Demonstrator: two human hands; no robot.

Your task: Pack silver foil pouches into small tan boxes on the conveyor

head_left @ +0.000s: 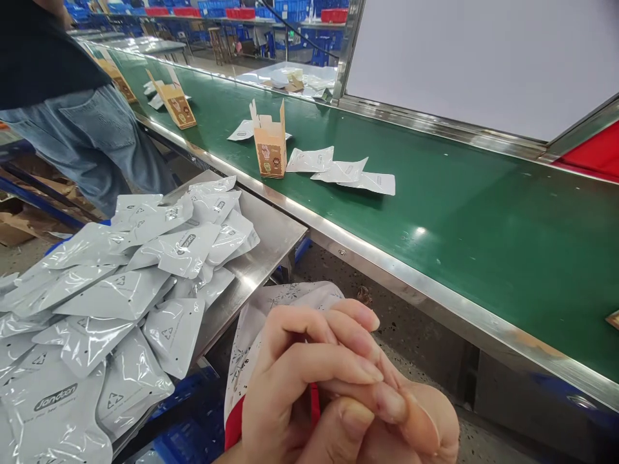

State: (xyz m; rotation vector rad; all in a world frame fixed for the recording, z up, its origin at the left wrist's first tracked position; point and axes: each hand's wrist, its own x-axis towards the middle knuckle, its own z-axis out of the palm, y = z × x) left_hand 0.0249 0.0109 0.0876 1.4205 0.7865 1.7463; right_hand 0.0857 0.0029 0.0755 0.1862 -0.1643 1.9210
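Observation:
My left hand (300, 380) is low in the middle of the view, its fingers curled to the right and pressed over my right hand (430, 425). A thin red sliver (314, 403) shows between the left fingers; I cannot make out what it is. Only a rounded part of the right hand is visible, with its fingers hidden under the left. The hands rest above a white patterned cloth (285, 299) on my lap. A heap of several silver-white sealed pouches (120, 290) lies to the left on a steel table (271, 238).
A green conveyor belt (435, 212) runs across the back with a steel edge. On it stand an open tan carton (269, 145) beside three flat pouches (341, 171), and farther off another tan carton (178, 103). A person in jeans (87, 135) stands at upper left.

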